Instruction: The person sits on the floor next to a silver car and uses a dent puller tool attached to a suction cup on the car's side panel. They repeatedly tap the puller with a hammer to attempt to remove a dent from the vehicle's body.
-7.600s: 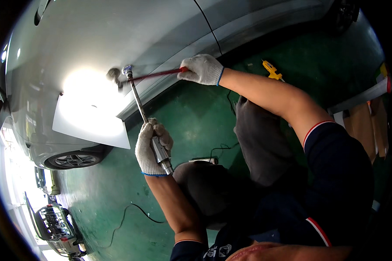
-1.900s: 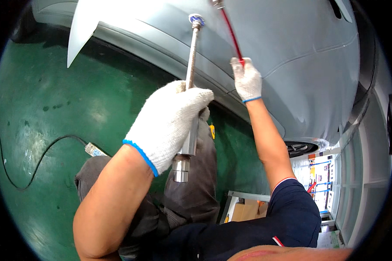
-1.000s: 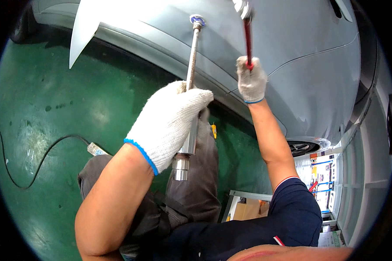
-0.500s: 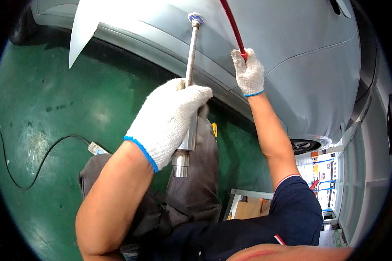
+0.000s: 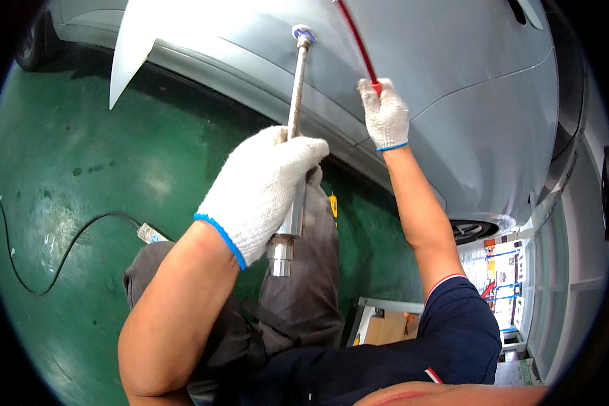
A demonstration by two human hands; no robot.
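Note:
My left hand (image 5: 260, 189), in a white knit glove with a blue cuff, is wrapped round a slide hammer (image 5: 296, 101). Its steel rod runs up to a blue-and-white pull tab (image 5: 304, 32) against the silver-grey car panel (image 5: 446, 61); the chrome weight and end knob show below my fist. My right hand (image 5: 387, 116), gloved alike, is closed round the lower end of a thin red rod (image 5: 357, 39). That rod slants up and left in front of the panel, and its upper end reaches the picture's top edge.
A pointed pale panel (image 5: 130, 61) juts out at the upper left. On the green floor (image 5: 88, 176) lie a black cable (image 5: 68, 250) with a white block (image 5: 151, 233) and a small yellow object (image 5: 333, 205). Behind my right elbow are a cardboard box (image 5: 389, 328) and a car wheel (image 5: 472, 230).
My right hand and the red rod have shifted very slightly left. My left hand keeps its hold on the slide hammer, almost unmoved.

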